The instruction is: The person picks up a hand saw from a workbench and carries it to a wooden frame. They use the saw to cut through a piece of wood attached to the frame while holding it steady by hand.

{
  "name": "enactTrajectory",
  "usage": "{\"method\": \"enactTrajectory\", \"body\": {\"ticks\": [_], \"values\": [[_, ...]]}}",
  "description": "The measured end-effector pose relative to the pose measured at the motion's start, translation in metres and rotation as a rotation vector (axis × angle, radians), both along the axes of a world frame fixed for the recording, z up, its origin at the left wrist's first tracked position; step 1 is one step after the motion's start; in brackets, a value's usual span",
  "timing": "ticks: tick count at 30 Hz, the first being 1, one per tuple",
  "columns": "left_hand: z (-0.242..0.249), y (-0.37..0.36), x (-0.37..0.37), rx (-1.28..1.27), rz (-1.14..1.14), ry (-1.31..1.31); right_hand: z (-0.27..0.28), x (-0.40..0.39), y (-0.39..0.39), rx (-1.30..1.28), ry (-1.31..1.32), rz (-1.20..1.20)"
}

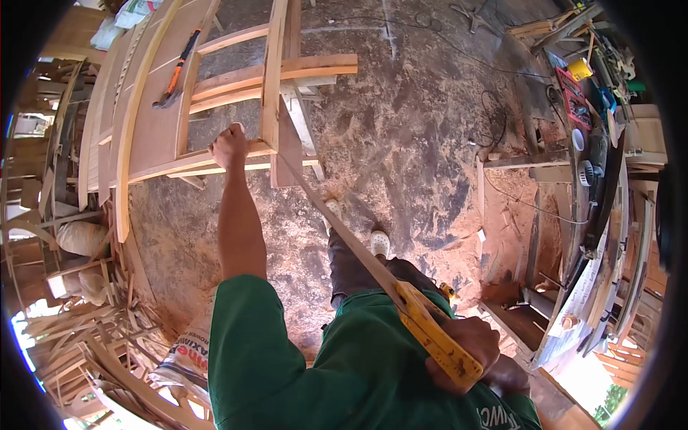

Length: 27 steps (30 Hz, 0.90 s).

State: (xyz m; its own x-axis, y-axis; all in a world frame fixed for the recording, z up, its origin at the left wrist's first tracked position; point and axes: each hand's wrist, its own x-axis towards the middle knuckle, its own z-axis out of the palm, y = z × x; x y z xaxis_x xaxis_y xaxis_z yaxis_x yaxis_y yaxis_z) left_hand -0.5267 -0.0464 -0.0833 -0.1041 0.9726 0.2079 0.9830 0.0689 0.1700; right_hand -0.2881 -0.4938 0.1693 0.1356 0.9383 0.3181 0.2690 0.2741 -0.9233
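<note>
My right hand (473,347) is wrapped round the yellow handle of a hand saw (358,251). The saw's long blade runs up and left, its tip end at the near right corner of a wooden frame (272,86). My left hand (229,147) is closed over the near rail of that frame, left of the blade. The frame has several crosspieces and rests on other boards. A hammer with an orange and black handle (176,70) lies on a panel beyond my left hand.
Long boards (136,93) lie at the left, with scrap wood (115,358) and a printed sack (188,355) below. At the right stands a bench with a red tool tray (572,97) and a yellow container (580,69). Cables (494,118) cross the dusty floor (423,143).
</note>
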Motion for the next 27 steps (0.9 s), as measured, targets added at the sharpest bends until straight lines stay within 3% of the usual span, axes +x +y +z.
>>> {"method": "enactTrajectory", "body": {"ticks": [12,14,16,18,22,25,27], "values": [[-0.005,0.004,-0.004,-0.009,-0.019,-0.023,-0.004,0.008,-0.026,0.02,-0.055,0.017],[0.003,0.0,-0.003,-0.011,-0.028,0.0,0.008,0.012,-0.042,-0.164,-0.179,-0.052],[0.006,-0.004,-0.004,-0.08,-0.024,-0.059,-0.014,0.012,-0.041,-0.111,-0.011,-0.032],[0.002,-0.001,-0.003,-0.059,-0.013,-0.045,-0.042,0.012,-0.024,-0.243,-0.308,0.033],[-0.001,-0.001,-0.002,0.027,0.028,-0.027,-0.128,-0.018,0.079,-0.123,-0.022,-0.081],[0.0,-0.002,-0.005,0.002,0.022,-0.044,-0.201,-0.04,0.138,0.041,0.001,-0.17],[-0.003,-0.002,-0.005,0.043,0.021,-0.036,-0.212,-0.045,0.159,0.039,0.023,-0.145]]}}
